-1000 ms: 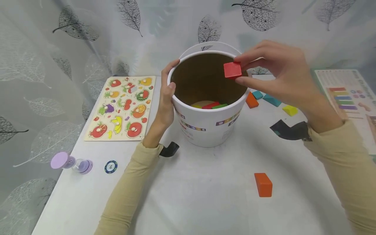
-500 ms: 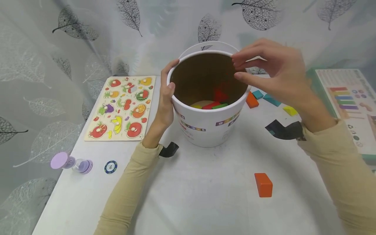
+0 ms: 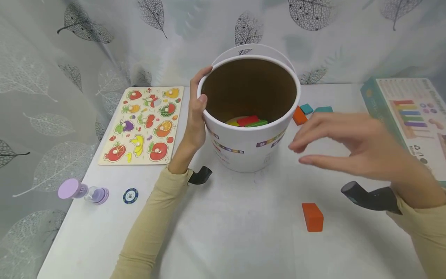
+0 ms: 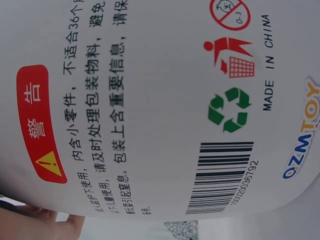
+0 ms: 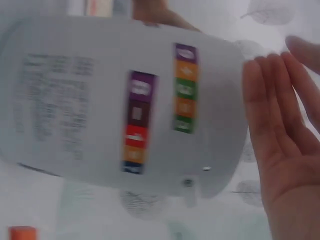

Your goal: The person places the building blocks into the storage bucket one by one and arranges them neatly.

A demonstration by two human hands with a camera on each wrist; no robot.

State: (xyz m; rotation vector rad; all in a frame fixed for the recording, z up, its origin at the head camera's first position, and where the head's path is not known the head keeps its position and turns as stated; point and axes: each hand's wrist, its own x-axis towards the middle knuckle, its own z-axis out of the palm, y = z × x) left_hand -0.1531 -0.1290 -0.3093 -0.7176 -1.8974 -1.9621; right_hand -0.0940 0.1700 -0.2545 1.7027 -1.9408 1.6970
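Note:
A white bucket (image 3: 251, 145) stands upright at the back middle in the head view, its printed side filling the left wrist view. My left hand (image 3: 196, 116) grips its left rim, thumb at the front edge and fingers behind. Inside on the bottom lie a red block (image 3: 248, 120), a green block (image 3: 257, 123) and something yellow (image 3: 232, 122). To the right of the bucket my right hand (image 3: 348, 145) hovers with nothing in it, thumb apart from the fingers. An orange block (image 3: 313, 217) lies on the table in front of that hand.
Another orange block (image 3: 299, 116) and teal blocks (image 3: 306, 109) lie behind the right hand. A boxed toy set (image 3: 407, 116) stands at right. At left are a fruit peg puzzle (image 3: 141, 126), a poker chip (image 3: 130, 196) and a purple sand timer (image 3: 83, 191). A leaf-print curtain (image 3: 195, 23) hangs behind.
The right hand has let the red block drop into the bucket, then moved away from the rim to the right and nearer. The left hand keeps its grip on the bucket.

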